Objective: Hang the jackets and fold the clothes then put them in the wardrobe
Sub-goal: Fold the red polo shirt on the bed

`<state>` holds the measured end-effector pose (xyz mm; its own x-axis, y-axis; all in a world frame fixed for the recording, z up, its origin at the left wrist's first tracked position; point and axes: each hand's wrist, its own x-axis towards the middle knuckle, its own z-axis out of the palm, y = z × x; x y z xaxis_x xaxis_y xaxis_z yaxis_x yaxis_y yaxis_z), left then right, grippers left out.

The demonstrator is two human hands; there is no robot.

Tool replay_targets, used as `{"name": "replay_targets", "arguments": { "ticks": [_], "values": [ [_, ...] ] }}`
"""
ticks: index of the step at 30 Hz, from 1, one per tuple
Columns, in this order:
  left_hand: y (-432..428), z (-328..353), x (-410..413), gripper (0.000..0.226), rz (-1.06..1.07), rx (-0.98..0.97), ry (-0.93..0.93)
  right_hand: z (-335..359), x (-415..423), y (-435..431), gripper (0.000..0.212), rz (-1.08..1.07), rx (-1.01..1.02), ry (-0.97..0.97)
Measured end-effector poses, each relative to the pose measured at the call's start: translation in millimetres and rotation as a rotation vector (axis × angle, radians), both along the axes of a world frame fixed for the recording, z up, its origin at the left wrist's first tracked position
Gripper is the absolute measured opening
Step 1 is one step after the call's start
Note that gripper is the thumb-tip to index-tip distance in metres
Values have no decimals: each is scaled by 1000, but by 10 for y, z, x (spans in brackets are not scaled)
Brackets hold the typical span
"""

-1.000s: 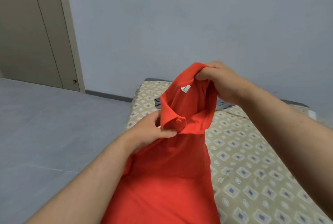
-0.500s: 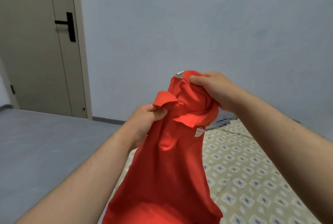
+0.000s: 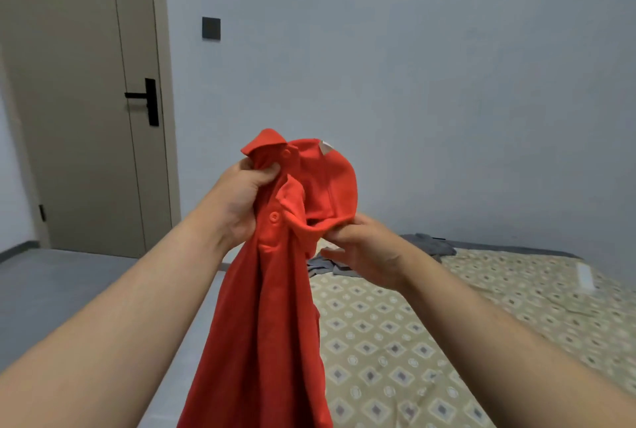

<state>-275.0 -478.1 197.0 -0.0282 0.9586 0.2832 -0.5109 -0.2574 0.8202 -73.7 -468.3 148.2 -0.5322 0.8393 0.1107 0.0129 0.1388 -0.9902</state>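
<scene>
Red polo shirt (image 3: 261,324) hangs in the air above the near left edge of the bed (image 3: 447,341), held up by both bare hands with its body dropping straight down over that edge and out of the bottom of the view. Higher above the bed's left edge, the left hand (image 3: 241,200) is clenched round a bunch of cloth at the placket, just under the raised collar (image 3: 265,143), with the thumb pressed across the front of the fabric. Lower and further in over the bed, the right hand (image 3: 364,248) pinches the turned-down edge of the neck opening with its upper fingers, while its other fingers lie straighter beneath. One red button (image 3: 286,153) shows by the collar and another (image 3: 274,216) sits lower on the placket, between the two hands. A pale label (image 3: 325,148) shows at the top of the neck. The bed carries a beige sheet with a diamond print. At the bed's far end a crumpled grey garment (image 3: 426,243) lies partly hidden behind the right hand, and near the bed's far right side rests a small white object (image 3: 585,276) too blurred to name. Left of the bed runs a grey floor (image 3: 69,290), and beyond it, well away from the bed, stands a closed beige door (image 3: 79,117) with a black lever handle (image 3: 149,100). A dark wall switch (image 3: 211,28) sits on the pale wall between the door and the bed, high above the bed.
</scene>
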Motion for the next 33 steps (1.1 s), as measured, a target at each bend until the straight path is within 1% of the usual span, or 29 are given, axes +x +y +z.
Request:
{"name": "replay_targets", "arguments": {
  "ticks": [2, 4, 5, 7, 10, 11, 12, 15, 17, 19, 21, 23, 24, 25, 27, 29, 30, 31, 32, 33],
  "values": [
    [-31, 42, -39, 18, 29, 7, -23, 75, -83, 35, 38, 8, 13, 52],
    [-63, 70, -127, 22, 48, 25, 22, 187, -125, 94, 27, -65, 31, 136],
    [-79, 81, -177, 23, 54, 35, 86, 264, -125, 131, 25, -118, 47, 179],
    [-104, 93, -268, 28, 81, 49, 280, 466, -105, 183, 27, -219, 109, 211],
    [-130, 137, -349, 36, 168, 108, 642, 815, -31, 213, 29, -316, 281, 88],
    [-146, 167, -361, 39, 177, 128, 713, 922, -4, 219, 31, -330, 340, 33],
    [-158, 203, -366, 41, 173, 138, 744, 1026, 24, 217, 32, -349, 406, -32],
    [-192, 333, -353, 42, 150, 161, 749, 1313, 108, 204, 43, -500, 704, -305],
    [-225, 434, -311, 37, 102, 168, 707, 1460, 171, 176, 45, -600, 847, -422],
    [-257, 523, -226, 29, -15, 178, 636, 1574, 246, 155, 45, -663, 924, -444],
    [-260, 578, -112, 19, -110, 180, 549, 1663, 321, 131, 45, -710, 961, -412],
    [-246, 621, 15, 37, -151, 198, 481, 1720, 407, 107, 45, -752, 985, -353],
    [-236, 636, 85, 40, -150, 208, 481, 1744, 464, 95, 45, -777, 997, -331],
    [-222, 637, 137, 40, -126, 214, 501, 1765, 525, 81, 46, -797, 1008, -315],
    [-202, 647, 184, 37, 31, 207, 643, 1822, 655, 49, 47, -824, 1035, -306],
    [-166, 672, 164, 43, 271, 196, 844, 1898, 798, -3, 49, -841, 1069, -342],
    [-152, 709, 144, 39, 373, 203, 940, 1940, 869, -33, 51, -849, 1090, -376],
    [-135, 765, 111, 28, 438, 218, 1040, 1980, 935, -62, 52, -858, 1115, -424],
    [-129, 832, 79, 15, 457, 220, 1143, 2019, 993, -86, 53, -865, 1150, -484],
    [-130, 901, 51, 8, 436, 200, 1229, 2052, 1039, -112, 53, -870, 1190, -553]
  ]
}}
